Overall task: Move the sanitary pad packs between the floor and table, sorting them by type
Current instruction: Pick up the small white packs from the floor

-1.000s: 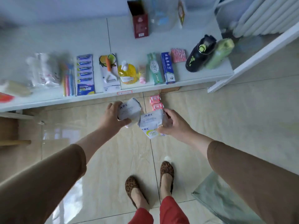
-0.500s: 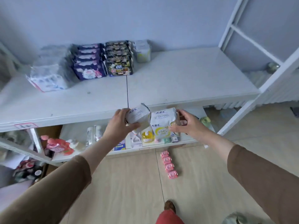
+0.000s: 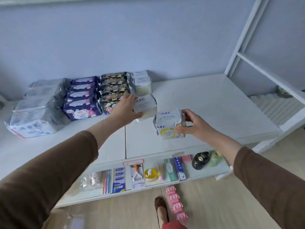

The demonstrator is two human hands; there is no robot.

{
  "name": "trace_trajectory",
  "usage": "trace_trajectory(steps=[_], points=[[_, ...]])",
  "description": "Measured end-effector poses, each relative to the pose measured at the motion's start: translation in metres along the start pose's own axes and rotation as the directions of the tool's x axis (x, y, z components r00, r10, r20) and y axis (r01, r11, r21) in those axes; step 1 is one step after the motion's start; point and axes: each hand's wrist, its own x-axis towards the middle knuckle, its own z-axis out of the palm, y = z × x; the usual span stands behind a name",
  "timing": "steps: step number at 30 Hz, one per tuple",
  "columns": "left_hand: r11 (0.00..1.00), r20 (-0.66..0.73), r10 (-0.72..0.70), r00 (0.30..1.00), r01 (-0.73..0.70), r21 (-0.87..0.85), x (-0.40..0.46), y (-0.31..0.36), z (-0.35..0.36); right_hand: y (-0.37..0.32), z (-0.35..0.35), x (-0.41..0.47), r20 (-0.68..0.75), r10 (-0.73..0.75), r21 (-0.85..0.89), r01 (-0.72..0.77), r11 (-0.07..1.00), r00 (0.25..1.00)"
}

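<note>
left hand grips white ABC pack at row's near end | right hand pinches KMS pack at 4 o'clock of it | white surface bare toward 3 o'clock, blue wall behind | front edge above lower shelf, pink packs on floor

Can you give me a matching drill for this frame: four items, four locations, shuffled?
Items:
1. White pack with yellow KMS circle
2. Purple packs
3. Pink sachets
4. Yellow bottle

Locations:
A. On the floor by the shoe
B. Lower shelf, among small toiletries
C. Row on the table top, left of the black packs
D. In the right hand, over the table's front

Pairs: 1-D, 2-C, 3-A, 4-B
</note>
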Motion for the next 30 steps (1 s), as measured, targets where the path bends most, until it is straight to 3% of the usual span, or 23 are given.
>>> trace_trajectory(steps=[10, 23, 30], points=[[0.928, 0.027, 0.074, 0.997, -0.079, 0.365, 0.123, -0.026, 0.029, 0.010, -0.005, 0.129, 0.041, -0.020, 0.020, 0.019, 1.000, 0.999], [0.934, 0.055, 0.038, 0.998, -0.055, 0.352, 0.169, -0.058, 0.048, 0.026, 0.025, 0.179, 0.092, 0.044, 0.012, -0.046, 0.999, 0.995], [0.919, 0.197, 0.017, 0.980, -0.093, 0.382, 0.176, -0.057, 0.030, 0.030, 0.035, 0.195, 0.088, 0.061, 0.004, -0.061, 0.998, 0.994]])
